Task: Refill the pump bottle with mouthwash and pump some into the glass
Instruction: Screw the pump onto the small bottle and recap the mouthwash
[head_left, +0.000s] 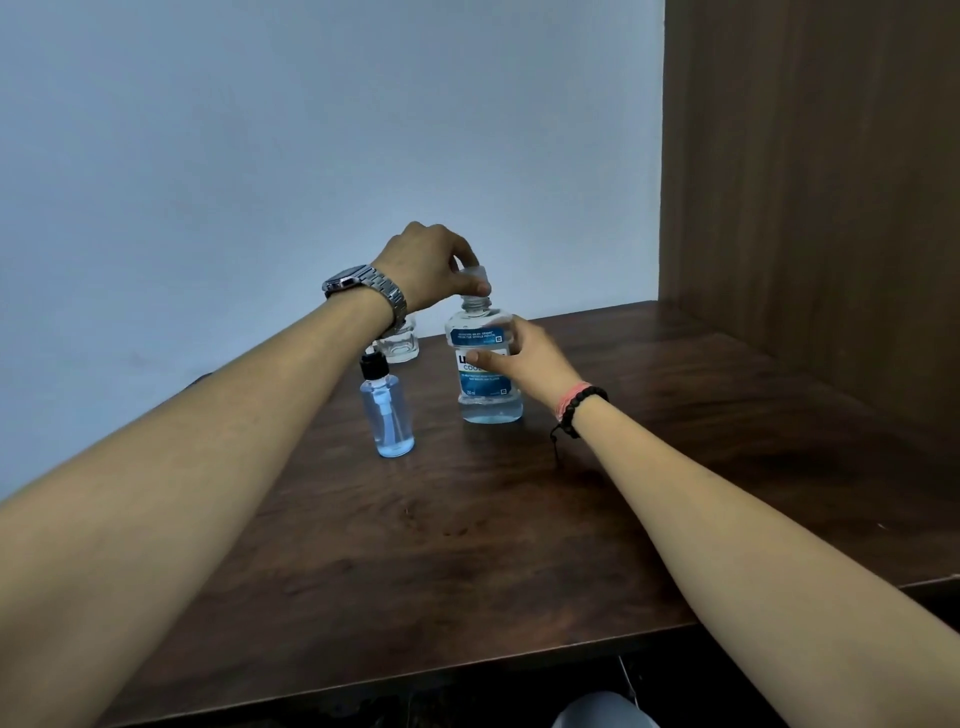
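While left hand (431, 265) pinches cap (475, 274), right hand (524, 353) grips mouthwash bottle (488, 364), label half-hidden; glass (402, 345) mostly hidden

Clear glossy plastic mouthwash bottle (488, 374) between the fingers, clear plastic pump bottle (388, 415), dark smooth wood-grain table (519, 519), metal watch (363, 286).

Open gap between pump bottle (387, 410), mouthwash bottle (488, 374)

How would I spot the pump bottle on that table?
On the brown table, look under the left forearm, left of the labelled mouthwash bottle. The pump bottle is smaller, unlabelled, with a black pump top.
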